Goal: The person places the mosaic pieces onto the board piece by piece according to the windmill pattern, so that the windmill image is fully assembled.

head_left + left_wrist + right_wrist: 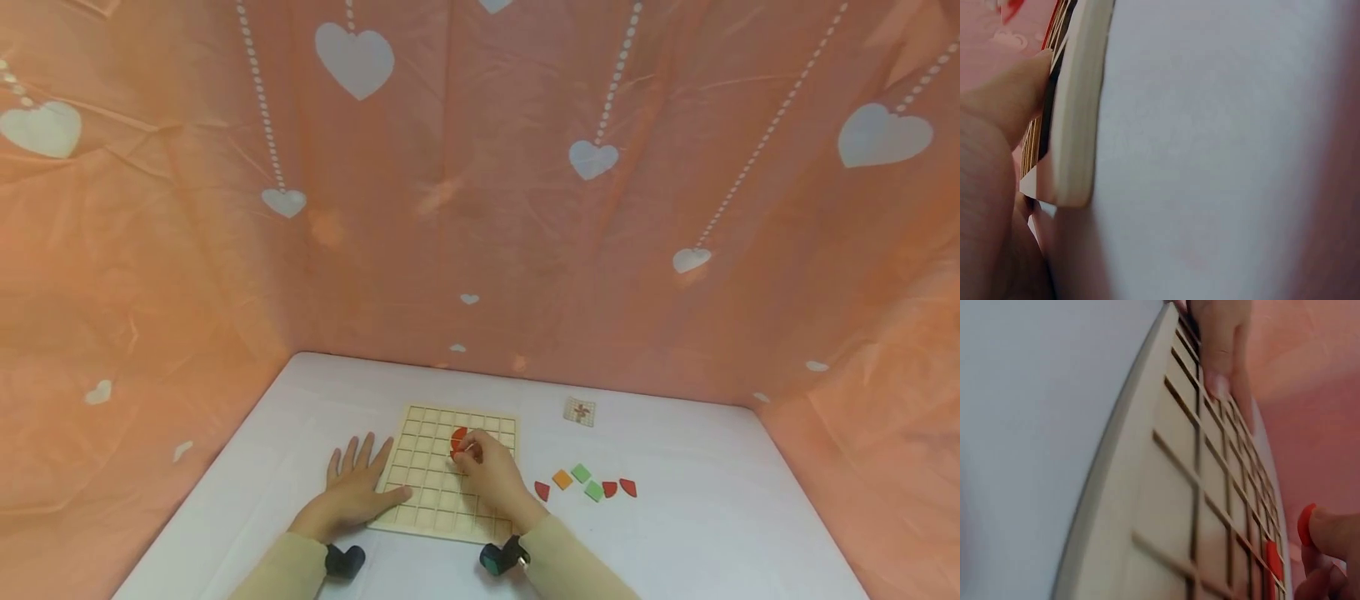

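Note:
A square wooden grid board (427, 500) lies on the white table. My left hand (351, 493) rests spread at its left side, the thumb lying over the board's edge and the other fingers on the table. Over the upper middle of the grid, my right hand (495, 479) pinches a small red piece (1305, 525) between thumb and fingertips. Just beside those fingertips, another red piece (459, 435) with a curved edge sits in the grid; the right wrist view shows this red piece (1274, 559) among the raised grid lines.
Right of the board lie loose pieces: an orange square (562, 479), two green squares, one upper (581, 473) and one lower (594, 490), and three red curved pieces, the leftmost red piece (542, 491) nearest the board. Farther back lies a small patterned card (580, 411). Pink curtains (480, 208) surround the table.

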The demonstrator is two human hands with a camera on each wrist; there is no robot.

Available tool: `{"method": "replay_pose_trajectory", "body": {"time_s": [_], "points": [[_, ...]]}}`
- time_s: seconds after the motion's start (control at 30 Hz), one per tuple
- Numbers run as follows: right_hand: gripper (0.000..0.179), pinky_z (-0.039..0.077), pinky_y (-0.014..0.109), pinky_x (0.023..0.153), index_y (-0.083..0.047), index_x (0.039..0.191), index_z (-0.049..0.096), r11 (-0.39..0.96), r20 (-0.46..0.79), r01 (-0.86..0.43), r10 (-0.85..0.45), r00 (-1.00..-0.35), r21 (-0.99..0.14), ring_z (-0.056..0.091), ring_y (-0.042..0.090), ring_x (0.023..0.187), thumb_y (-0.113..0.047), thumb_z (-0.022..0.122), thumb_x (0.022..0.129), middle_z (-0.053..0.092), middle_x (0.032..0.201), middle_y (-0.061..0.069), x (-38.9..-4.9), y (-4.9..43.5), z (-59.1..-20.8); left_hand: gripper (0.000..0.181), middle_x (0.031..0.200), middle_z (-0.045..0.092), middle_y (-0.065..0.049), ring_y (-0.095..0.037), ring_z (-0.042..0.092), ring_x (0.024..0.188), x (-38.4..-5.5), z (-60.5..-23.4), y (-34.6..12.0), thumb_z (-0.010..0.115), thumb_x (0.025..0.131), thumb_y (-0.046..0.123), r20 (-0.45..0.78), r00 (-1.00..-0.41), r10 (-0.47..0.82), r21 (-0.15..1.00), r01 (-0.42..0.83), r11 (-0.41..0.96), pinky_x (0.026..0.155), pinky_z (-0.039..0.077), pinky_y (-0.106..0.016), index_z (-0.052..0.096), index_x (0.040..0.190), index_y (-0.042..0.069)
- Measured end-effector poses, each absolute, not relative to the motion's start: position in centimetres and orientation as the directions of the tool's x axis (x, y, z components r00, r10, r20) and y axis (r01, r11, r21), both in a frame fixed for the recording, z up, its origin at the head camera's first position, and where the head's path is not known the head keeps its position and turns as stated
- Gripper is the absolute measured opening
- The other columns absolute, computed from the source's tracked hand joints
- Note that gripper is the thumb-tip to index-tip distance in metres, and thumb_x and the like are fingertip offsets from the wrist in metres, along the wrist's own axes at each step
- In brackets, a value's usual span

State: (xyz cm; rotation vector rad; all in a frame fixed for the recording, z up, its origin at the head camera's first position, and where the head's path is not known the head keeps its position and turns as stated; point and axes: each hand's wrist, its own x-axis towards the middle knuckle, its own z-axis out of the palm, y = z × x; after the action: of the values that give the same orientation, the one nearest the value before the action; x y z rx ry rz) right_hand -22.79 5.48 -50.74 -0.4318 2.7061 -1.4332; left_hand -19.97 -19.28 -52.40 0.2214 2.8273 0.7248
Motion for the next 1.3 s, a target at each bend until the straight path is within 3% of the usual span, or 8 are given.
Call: {"method": "replay_pose_trajectory", "body": {"time_s": [0.33,0.8,1.07,1.3], "points": [[0.009,0.037,0.023,0.051,-0.015,0.091,0.062,0.595,0.164,-0.257,-0.207,-0.965,-0.762,0.043,0.006,0.058,-0.019,0.070,0.090,0.048,0.067,-0.009,-22.6,2.2,-51.9,0.100,0.158,0.004,-0.026,-0.046,-0.009,0.143,-19.9,-52.6,-19.2,0.056,0.084,0.069,-0.163,-0.965,0.207,0.480,0.106,0.871,0.108,-0.013,-0.061,0.021,0.154,0.006],[0.010,0.040,0.026,0.052,-0.019,0.082,0.065,0.636,0.140,-0.185,-0.121,-0.983,-0.749,0.048,0.004,0.059,-0.023,0.072,0.089,0.054,0.067,-0.014,-22.4,1.0,-52.2,0.101,0.158,0.002,-0.026,-0.046,-0.010,0.142,-20.0,-52.4,-19.3,0.056,0.084,0.068,-0.169,-0.965,0.200,0.476,0.098,0.874,0.108,-0.014,-0.062,0.020,0.154,0.006],[0.007,0.046,0.027,0.061,-0.018,0.085,0.071,0.665,0.196,-0.231,-0.128,-0.972,-0.711,0.053,0.004,0.067,-0.024,0.073,0.088,0.061,0.074,-0.013,-22.6,0.9,-52.6,0.101,0.158,0.003,-0.027,-0.046,-0.009,0.143,-20.1,-52.4,-19.4,0.057,0.083,0.068,-0.163,-0.968,0.192,0.469,0.095,0.878,0.108,-0.014,-0.062,0.021,0.154,0.005],[0.016,0.042,0.025,0.056,-0.010,0.095,0.069,0.690,0.190,-0.241,-0.151,-0.970,-0.683,0.048,0.007,0.062,-0.024,0.074,0.087,0.053,0.071,-0.010,-22.6,1.0,-52.7,0.100,0.158,0.005,-0.027,-0.047,-0.008,0.143,-20.1,-52.3,-19.2,0.058,0.084,0.067,-0.165,-0.969,0.186,0.477,0.087,0.875,0.108,-0.015,-0.061,0.022,0.154,0.005]]}}
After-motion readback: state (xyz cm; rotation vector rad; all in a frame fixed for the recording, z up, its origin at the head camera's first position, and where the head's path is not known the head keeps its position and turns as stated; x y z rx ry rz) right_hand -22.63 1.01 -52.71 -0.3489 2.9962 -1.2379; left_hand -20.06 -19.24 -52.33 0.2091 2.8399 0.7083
